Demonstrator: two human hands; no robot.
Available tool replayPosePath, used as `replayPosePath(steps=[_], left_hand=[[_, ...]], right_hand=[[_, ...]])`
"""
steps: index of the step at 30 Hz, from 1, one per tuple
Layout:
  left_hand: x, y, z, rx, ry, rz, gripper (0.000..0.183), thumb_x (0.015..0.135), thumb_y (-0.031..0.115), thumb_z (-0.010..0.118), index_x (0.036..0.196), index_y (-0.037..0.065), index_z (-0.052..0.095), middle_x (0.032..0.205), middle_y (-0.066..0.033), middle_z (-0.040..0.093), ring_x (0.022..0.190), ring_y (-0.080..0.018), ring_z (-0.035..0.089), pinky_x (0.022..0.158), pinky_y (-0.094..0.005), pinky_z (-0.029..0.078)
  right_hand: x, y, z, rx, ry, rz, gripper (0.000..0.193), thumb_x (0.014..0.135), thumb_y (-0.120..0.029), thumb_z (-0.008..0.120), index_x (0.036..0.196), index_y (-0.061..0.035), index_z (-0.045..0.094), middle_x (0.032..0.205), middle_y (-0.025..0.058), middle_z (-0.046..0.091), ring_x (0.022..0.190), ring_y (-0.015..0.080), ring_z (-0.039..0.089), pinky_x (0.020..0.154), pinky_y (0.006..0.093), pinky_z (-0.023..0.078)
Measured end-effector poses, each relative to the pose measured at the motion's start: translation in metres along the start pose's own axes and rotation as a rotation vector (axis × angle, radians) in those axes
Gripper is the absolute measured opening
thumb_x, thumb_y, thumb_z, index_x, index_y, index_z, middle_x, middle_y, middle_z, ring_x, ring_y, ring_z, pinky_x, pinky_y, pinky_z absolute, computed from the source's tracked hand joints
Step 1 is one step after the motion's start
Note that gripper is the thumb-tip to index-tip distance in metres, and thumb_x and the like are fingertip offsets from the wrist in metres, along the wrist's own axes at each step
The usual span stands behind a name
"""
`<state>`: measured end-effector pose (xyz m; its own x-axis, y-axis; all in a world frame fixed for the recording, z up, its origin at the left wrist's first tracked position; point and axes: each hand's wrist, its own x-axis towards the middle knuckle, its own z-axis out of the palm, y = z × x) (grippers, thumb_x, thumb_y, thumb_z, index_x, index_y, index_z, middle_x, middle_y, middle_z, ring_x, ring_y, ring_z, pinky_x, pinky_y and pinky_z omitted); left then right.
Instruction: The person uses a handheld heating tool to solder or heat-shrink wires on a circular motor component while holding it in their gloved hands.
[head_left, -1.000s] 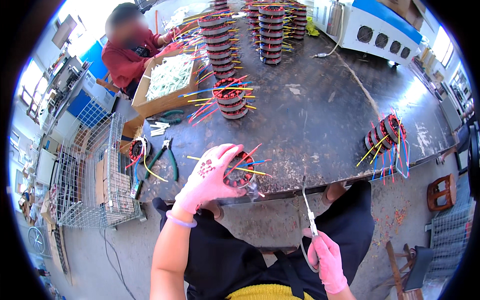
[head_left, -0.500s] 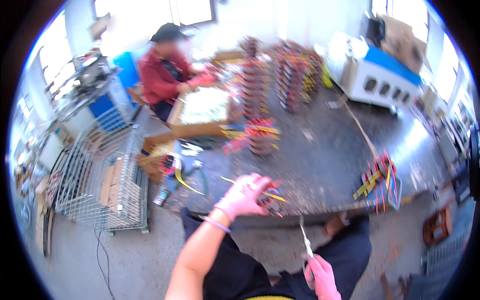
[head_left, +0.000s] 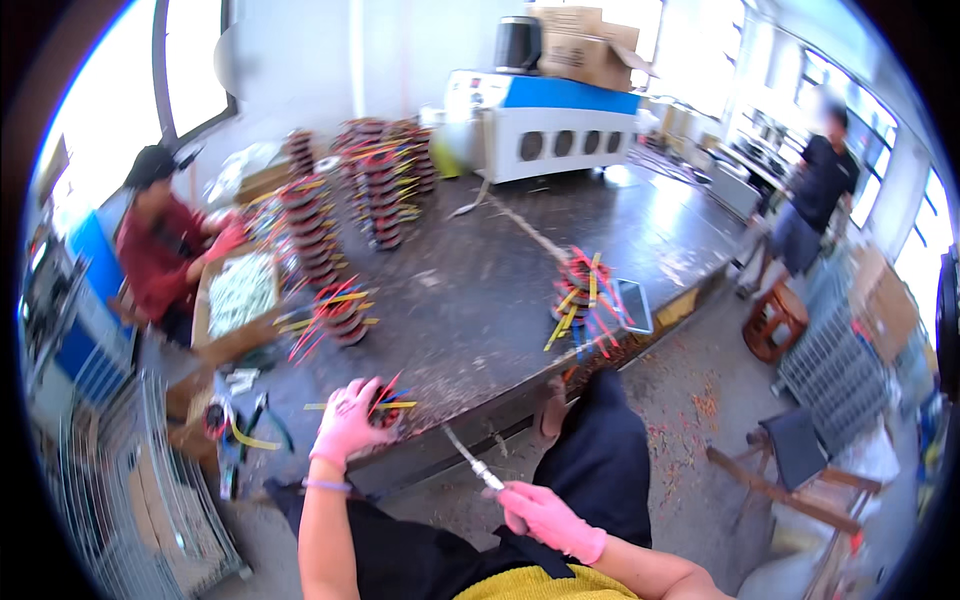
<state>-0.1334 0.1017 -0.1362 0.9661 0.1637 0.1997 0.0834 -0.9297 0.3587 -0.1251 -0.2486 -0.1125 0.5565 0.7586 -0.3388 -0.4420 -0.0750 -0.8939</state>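
Note:
My left hand, in a pink glove, grips a small wire-wound motor stator at the table's near edge, its fingers and thumb around the side. Red and yellow leads stick out of this stator. My right hand, also gloved in pink, is closed around a slim silver rod-like tool, whose exact kind I cannot make out. The tool's thin end points up and left toward the table edge, apart from the stator. Beyond my left hand stands a short stack of stators with coloured leads.
Taller stator stacks stand at the back left, near a carton of pale pieces and a seated co-worker. More stators sit right beside a flat device. A white-and-blue machine stands behind; a stool is right.
The view has swung right, bringing another person and a stool into sight. My right hand has risen with the tool toward the table edge; my left hand stays at the stator.

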Motion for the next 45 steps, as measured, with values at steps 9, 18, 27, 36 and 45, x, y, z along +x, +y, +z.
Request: replayPosePath(steps=[9, 18, 27, 36, 45], left_hand=[[0.009, 0.011, -0.003, 0.11, -0.179, -0.138, 0.101, 0.057, 0.04, 0.086, 0.144, 0.008, 0.045, 0.136, -0.0174, 0.051, 0.123, -0.0398, 0.051, 0.108, -0.0449, 0.039], [0.011, 0.008, -0.008, 0.195, -0.191, -0.122, 0.101, 0.057, 0.044, 0.086, 0.141, 0.006, 0.047, 0.134, -0.0177, 0.052, 0.121, -0.0384, 0.053, 0.105, -0.0446, 0.04], [0.009, 0.007, -0.005, 0.145, -0.124, -0.067, 0.097, 0.057, 0.043, 0.085, 0.139, 0.007, 0.049, 0.131, -0.0158, 0.053, 0.116, -0.0389, 0.053, 0.104, -0.0448, 0.041], [0.012, 0.009, -0.003, 0.139, -0.106, -0.049, 0.096, 0.054, 0.037, 0.085, 0.137, 0.006, 0.048, 0.126, -0.0154, 0.054, 0.117, -0.0364, 0.053, 0.105, -0.0445, 0.039], [0.017, 0.019, -0.016, 0.12, -0.162, -0.1, 0.097, 0.055, 0.037, 0.087, 0.139, 0.005, 0.05, 0.133, -0.0172, 0.052, 0.121, -0.0396, 0.05, 0.106, -0.0458, 0.04]], right_hand=[[0.003, 0.0, -0.019, 0.062, -0.029, 0.021, 0.035, 0.105, -0.03, 0.05, 0.126, -0.0034, 0.062, 0.07, -0.0041, 0.047, 0.062, 0.0048, 0.04, 0.057, 0.0216, 0.031], [-0.003, -0.003, -0.027, 0.086, -0.023, 0.017, 0.038, 0.105, -0.032, 0.051, 0.127, -0.0033, 0.061, 0.07, -0.0044, 0.047, 0.062, 0.0045, 0.039, 0.056, 0.0216, 0.029], [0.005, -0.012, -0.018, 0.049, 0.01, 0.059, 0.037, 0.105, -0.03, 0.052, 0.128, -0.0027, 0.061, 0.069, -0.0045, 0.048, 0.061, 0.004, 0.041, 0.055, 0.0211, 0.03], [0.031, 0.007, -0.022, 0.073, 0.061, 0.09, 0.037, 0.104, -0.031, 0.053, 0.126, -0.0026, 0.061, 0.071, -0.0038, 0.05, 0.064, 0.0047, 0.044, 0.058, 0.0219, 0.033], [0.044, -0.004, -0.019, 0.137, 0.082, 0.163, 0.035, 0.105, -0.024, 0.051, 0.129, -0.0003, 0.059, 0.069, -0.0052, 0.043, 0.062, 0.0049, 0.039, 0.056, 0.0216, 0.029]])
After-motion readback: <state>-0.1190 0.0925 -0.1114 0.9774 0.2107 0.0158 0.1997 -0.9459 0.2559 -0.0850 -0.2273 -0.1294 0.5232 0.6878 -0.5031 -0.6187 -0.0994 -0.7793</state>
